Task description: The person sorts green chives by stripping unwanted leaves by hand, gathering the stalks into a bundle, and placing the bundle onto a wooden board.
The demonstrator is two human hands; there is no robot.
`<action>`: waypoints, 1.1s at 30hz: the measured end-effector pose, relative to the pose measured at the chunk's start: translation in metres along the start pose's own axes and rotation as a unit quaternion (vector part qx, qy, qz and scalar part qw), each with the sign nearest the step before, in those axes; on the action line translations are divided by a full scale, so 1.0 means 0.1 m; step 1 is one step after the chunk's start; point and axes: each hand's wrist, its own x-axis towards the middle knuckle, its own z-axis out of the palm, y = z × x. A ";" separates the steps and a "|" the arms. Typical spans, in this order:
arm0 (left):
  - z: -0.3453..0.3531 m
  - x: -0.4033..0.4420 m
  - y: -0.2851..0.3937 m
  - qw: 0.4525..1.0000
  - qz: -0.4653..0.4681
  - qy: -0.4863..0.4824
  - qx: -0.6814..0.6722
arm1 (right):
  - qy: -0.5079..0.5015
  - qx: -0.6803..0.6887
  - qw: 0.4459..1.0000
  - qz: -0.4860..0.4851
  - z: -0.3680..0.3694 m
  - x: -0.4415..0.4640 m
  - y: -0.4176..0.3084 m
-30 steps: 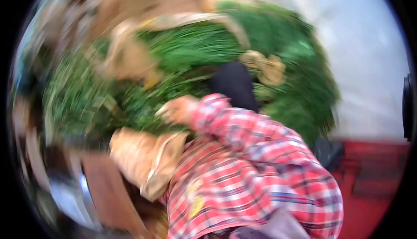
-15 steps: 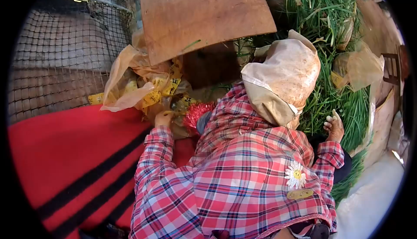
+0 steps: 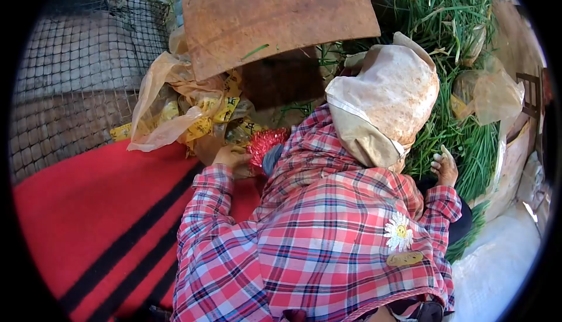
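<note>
My left hand (image 3: 232, 158), in a plaid sleeve, is closed beside a red tinsel-like bundle (image 3: 267, 145). What its fingers hold, if anything, is hidden. Yellow printed tape (image 3: 225, 108) and crumpled translucent plastic (image 3: 153, 111) lie just beyond it. On the right, my right hand (image 3: 447, 168) is raised over long green grass-like leaves (image 3: 479, 158); its fingers are slightly bent and apart, with nothing visible in them. Between the hands sits a stained off-white cloth shape like a cap (image 3: 389, 102); what is under it is hidden.
A brown board (image 3: 275, 17) stands at the top centre, with a dark block (image 3: 281, 85) below it. Black netting (image 3: 88, 47) is at the left. Red fabric with black stripes (image 3: 88, 205) fills the lower left. White sheeting (image 3: 497, 263) lies at the lower right.
My left hand has shifted slightly right, towards the red bundle, and its back shows more. My right hand has moved slightly left and down. The view has shifted slightly.
</note>
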 end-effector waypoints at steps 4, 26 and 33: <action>0.02 0.24 -0.17 0.981 0.096 0.001 0.169 | -0.006 -0.007 1.000 -0.010 0.04 -0.04 0.00; -0.02 -0.06 0.37 0.885 0.163 0.178 0.398 | -0.030 -0.044 0.999 -0.004 0.05 -0.10 0.13; -0.12 0.00 1.00 0.783 0.324 0.331 0.416 | -0.018 -0.039 0.999 0.000 0.06 -0.14 0.13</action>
